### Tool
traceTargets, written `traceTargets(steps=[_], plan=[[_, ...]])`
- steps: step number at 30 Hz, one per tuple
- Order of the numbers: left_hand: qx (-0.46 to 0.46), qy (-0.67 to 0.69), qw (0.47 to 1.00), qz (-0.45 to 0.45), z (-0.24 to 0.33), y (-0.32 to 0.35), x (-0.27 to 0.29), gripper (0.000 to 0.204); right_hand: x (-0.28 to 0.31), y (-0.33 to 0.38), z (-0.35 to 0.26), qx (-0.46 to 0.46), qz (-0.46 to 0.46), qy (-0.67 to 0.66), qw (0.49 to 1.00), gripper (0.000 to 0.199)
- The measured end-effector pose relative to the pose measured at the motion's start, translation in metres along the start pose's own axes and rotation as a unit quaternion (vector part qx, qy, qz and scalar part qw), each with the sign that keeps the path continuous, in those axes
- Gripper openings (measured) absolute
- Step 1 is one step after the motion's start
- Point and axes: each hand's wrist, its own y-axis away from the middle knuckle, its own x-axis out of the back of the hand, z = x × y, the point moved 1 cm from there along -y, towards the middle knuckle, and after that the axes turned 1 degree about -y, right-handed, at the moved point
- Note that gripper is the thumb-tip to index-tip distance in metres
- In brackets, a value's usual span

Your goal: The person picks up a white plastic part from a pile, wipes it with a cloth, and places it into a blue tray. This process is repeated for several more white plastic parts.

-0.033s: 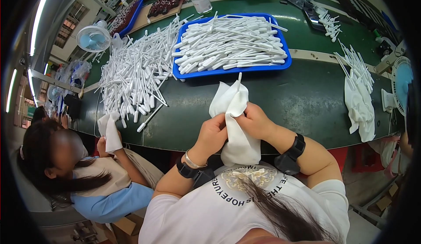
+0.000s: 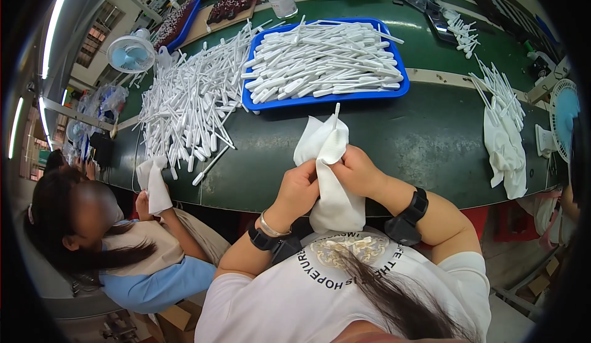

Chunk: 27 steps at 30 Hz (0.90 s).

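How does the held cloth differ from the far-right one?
The held cloth is pinched by the left hand and right hand; the right cloth lies on the table, unheld. One white tip pokes above the held cloth; several sticks lie at the right cloth's upper end. Both are white.

Green workbench point(image 2: 425, 137), blue tray point(image 2: 329, 100) on it, loose white sticks point(image 2: 188, 103) alongside

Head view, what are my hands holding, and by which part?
A white cloth, pinched near its middle by the left hand and right hand; whether they grip the protruding white stick is hidden.
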Motion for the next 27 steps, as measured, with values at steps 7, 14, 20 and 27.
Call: traceTargets(steps=[7,14,20,27], plan=[[-0.007,-0.043,0.997,-0.071,0.010,0.007,0.007,0.017,0.017,-0.007,0.000,-0.028,0.101,-0.127,0.986,0.019],[0.183,0.416,0.887,-0.080,-0.004,0.008,0.000,0.021,0.003,0.004,-0.002,-0.051,0.041,-0.179,0.982,0.020],[0.228,0.542,0.789,-0.178,-0.021,0.018,0.004,0.022,0.014,0.000,-0.019,-0.043,0.031,-0.240,0.969,0.019],[0.181,0.211,0.948,-0.156,0.000,0.021,0.028,0.020,0.030,-0.008,-0.008,-0.002,0.106,-0.113,0.988,0.020]])
